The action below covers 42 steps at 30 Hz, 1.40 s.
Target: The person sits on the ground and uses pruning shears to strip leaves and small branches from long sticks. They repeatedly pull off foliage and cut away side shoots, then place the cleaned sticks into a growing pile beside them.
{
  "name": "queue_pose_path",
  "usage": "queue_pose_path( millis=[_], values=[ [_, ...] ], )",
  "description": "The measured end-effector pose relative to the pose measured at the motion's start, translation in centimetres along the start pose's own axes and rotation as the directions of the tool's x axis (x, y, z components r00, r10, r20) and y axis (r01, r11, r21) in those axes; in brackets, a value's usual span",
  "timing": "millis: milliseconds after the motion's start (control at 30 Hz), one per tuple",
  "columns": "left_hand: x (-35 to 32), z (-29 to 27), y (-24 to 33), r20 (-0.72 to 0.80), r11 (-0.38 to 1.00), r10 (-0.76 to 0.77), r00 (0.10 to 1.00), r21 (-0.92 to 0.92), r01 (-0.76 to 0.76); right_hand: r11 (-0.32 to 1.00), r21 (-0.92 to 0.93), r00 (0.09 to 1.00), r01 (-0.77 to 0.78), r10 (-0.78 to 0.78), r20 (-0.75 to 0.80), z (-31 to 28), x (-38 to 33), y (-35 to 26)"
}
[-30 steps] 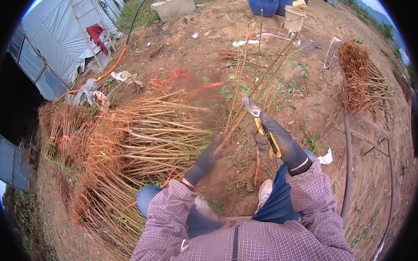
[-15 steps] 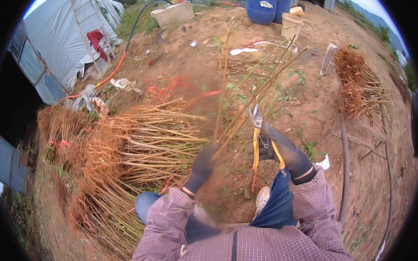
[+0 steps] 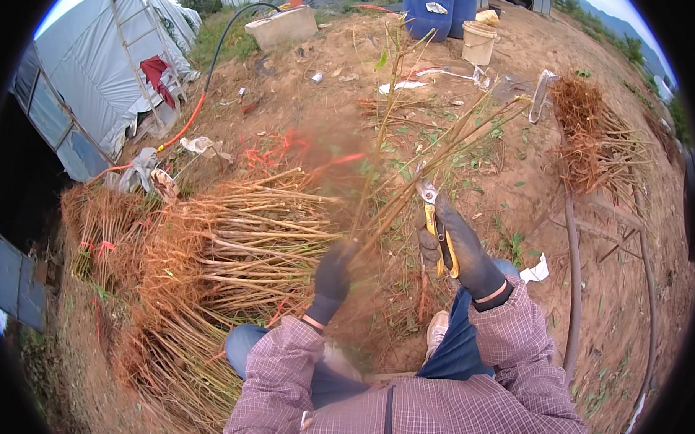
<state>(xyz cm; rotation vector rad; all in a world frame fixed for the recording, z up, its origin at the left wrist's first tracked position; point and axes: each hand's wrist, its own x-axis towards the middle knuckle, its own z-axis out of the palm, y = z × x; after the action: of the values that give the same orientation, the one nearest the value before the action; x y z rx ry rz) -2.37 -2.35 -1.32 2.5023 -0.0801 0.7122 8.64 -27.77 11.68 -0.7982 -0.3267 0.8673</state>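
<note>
In front of me, my gloved left hand (image 3: 336, 269) is closed around a few long saplings (image 3: 437, 159), whose stems slant up to the right and away. My gloved right hand (image 3: 463, 247) grips pruning shears (image 3: 437, 231) with yellow handles. The shears' metal blades meet the stems a little beyond my left hand; whether the blades have cut through cannot be made out. Left of my left hand lies a large pile of bare-root saplings (image 3: 264, 239), roots to the left and stems to the right. A blurred patch hides part of the ground near my left hand.
Another sapling bundle (image 3: 582, 144) lies at the right beside a bent metal frame (image 3: 573, 286). Red ties (image 3: 276, 152) are scattered beyond the pile. Farther off stand blue barrels (image 3: 430, 11), a pale bucket (image 3: 478, 42) and a concrete block (image 3: 282, 28). An orange hose (image 3: 185, 132) crosses the left side.
The shears' handles have been squeezed together, and the blades have moved onto the stems. The saplings have shifted slightly to the right at their far ends.
</note>
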Motion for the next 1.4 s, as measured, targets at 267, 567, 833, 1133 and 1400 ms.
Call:
queue_pose_path(
  millis=[267, 567, 833, 1133, 1400],
  values=[
    [-0.9, 1.6, -1.3, 0.281, 0.83, 0.214, 0.936, -0.558, -0.022, 0.948, -0.313, 0.999, -0.054, 0.051, -0.017, -1.0, -1.1, -2.8],
    [-1.3, 1.9, -0.6, 0.432, 0.596, 0.135, 0.892, -0.754, 0.275, 0.985, -0.173, 0.999, 0.027, -0.034, -0.041, -2.3, -1.1, -2.6],
    [-0.9, 0.2, 0.1, 0.61, 0.714, -0.008, 0.792, -0.551, 0.432, 0.994, -0.088, 0.997, 0.068, -0.065, 0.044, -2.3, -1.4, -3.6],
    [-1.1, 2.3, -1.6, 0.199, 0.937, 0.133, 0.971, -0.344, -0.058, 0.984, -0.176, 0.974, 0.03, -0.068, -0.217, -0.2, -0.9, -4.9],
    [-1.0, 1.8, -0.9, 0.183, 0.937, 0.16, 0.97, -0.337, -0.091, 0.983, -0.159, 0.97, 0.091, -0.124, -0.209, 0.6, -1.6, -4.9]
  ],
)
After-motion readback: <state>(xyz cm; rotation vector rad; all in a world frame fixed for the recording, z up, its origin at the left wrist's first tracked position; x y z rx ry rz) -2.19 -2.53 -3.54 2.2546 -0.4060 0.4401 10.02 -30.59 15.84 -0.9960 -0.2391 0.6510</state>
